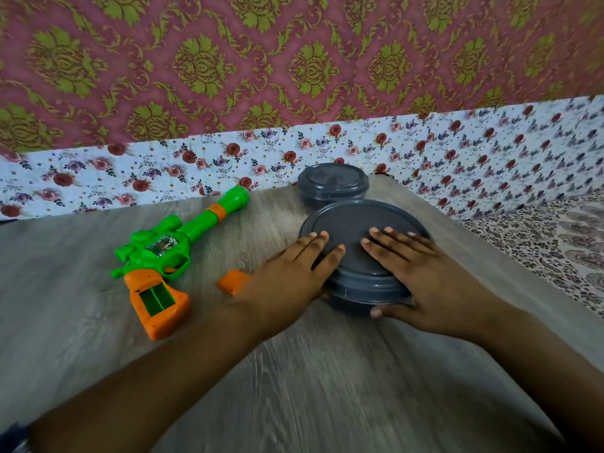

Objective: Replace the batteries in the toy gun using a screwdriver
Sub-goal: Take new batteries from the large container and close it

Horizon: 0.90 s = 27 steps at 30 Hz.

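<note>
Left of centre, our toy gun (153, 253) lies with its battery bay open and empty, cover (232, 281) off beside it. Our left hand (291, 273) and right hand (421, 279) press flat-fingered on the grey container (356, 237); fresh batteries aren't in yet.

Two bare forearms reach in from the lower edge of the view, with no sleeves, watch, bracelet or ring on either. The left hand (291, 276) and the right hand (421, 282) are both ungloved. The fingernails are short, trimmed and unpainted, pale at the tips. A small patch of dark blue fabric (13, 436) shows at the bottom left corner, blurred.
</note>
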Motion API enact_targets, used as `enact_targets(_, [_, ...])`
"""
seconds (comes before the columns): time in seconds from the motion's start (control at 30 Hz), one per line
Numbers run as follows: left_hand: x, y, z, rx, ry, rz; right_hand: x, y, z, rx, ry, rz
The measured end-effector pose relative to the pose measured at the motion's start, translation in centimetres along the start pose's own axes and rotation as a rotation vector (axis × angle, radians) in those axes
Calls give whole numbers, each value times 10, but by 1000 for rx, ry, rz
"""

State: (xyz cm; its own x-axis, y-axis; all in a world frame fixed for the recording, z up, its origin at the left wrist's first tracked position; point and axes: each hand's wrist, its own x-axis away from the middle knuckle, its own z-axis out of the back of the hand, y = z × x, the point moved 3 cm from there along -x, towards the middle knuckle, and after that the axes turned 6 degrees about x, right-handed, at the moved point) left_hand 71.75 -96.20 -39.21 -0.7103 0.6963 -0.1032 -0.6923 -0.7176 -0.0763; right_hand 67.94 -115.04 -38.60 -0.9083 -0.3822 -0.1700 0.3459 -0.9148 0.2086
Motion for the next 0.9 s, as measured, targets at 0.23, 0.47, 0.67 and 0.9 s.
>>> enact_targets(0.23, [0,-10,5,47,101,-119,-2,3,9,-151,-138,49])
enact_targets(0.47, [-22,-35,23,713,366,91,-44,40,49,-470,-56,-236])
enact_targets(0.67, [-73,-48,-2,977,303,603,-92,60,9,-410,-87,-630])
enact_targets(0.9, [-90,-65,-27,1202,266,828,-101,69,-14,-561,-210,-672])
